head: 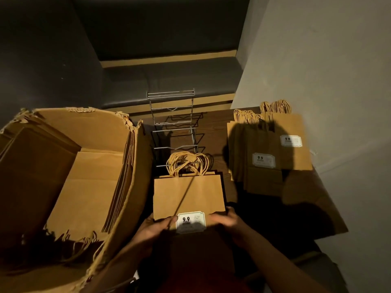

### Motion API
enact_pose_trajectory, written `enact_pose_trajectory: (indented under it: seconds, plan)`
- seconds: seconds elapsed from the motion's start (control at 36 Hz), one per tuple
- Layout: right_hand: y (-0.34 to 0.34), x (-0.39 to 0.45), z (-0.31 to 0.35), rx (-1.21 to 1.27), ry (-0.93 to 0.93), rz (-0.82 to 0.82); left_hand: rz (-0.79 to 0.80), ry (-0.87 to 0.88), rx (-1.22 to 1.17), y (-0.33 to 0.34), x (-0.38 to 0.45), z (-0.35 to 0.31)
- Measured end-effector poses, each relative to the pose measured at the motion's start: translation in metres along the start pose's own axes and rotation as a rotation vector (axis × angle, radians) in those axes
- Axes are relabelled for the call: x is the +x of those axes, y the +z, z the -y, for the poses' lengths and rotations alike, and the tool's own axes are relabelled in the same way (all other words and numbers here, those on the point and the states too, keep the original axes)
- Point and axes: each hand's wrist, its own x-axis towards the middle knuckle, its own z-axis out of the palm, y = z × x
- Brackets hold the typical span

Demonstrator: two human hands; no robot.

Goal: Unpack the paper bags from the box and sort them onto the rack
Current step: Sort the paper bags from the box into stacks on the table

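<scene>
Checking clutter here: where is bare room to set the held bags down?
Bare tabletop shows between the wire rack and the right-hand bag stacks. Crowded: the box presses against the held bags, gripped by left hand and right hand.

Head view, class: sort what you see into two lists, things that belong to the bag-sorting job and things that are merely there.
Part of the job:
cardboard box
held bundle of bags
wire rack
stacked bags
left hand
right hand

Merely there:
bench seat
white wall
</scene>
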Motion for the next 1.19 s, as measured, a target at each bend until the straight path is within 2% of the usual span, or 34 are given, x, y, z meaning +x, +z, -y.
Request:
enact_pose_trajectory:
  seconds: [0.08, 0.19, 0.36, 0.61, 0.72, 0.83, 1.03, 1.14, 1.19]
  plan:
    - [-0.007, -0.012, -0.003, 0.016, -0.042, 0.102, 0.049, 0.015, 0.07, 0.003, -0.012, 0.004]
    - [-0.014, -0.025, -0.004, -0.084, -0.132, 0.138, 0.069, 0.028, 0.052, 0.01, -0.046, -0.01]
    - [-0.029, -0.048, -0.015, -0.164, -0.343, 0.087, 0.217, 0.134, 0.061, 0.001, -0.025, 0.017]
    - [-0.052, -0.074, -0.017, -0.184, -0.581, -0.111, 0.353, 0.398, 0.112, 0.014, -0.05, -0.002]
    - [-0.055, -0.079, -0.003, -0.239, -0.671, -0.201, 0.332, 0.534, 0.137, 0.02, -0.049, -0.019]
    - [-0.047, -0.07, 0.006, -0.302, -0.656, -0.205, 0.244, 0.545, 0.218, 0.025, -0.031, -0.021]
    - [-0.033, -0.065, 0.005, -0.144, -0.667, -0.224, 0.101, 0.594, 0.267, 0.032, -0.018, -0.019]
    - [-0.027, -0.066, 0.006, -0.079, -0.679, -0.26, 0.121, 0.619, 0.26, 0.029, -0.027, -0.017]
    - [-0.027, -0.072, 0.002, -0.166, -0.773, -0.166, 0.152, 0.602, 0.224, 0.025, -0.031, -0.014]
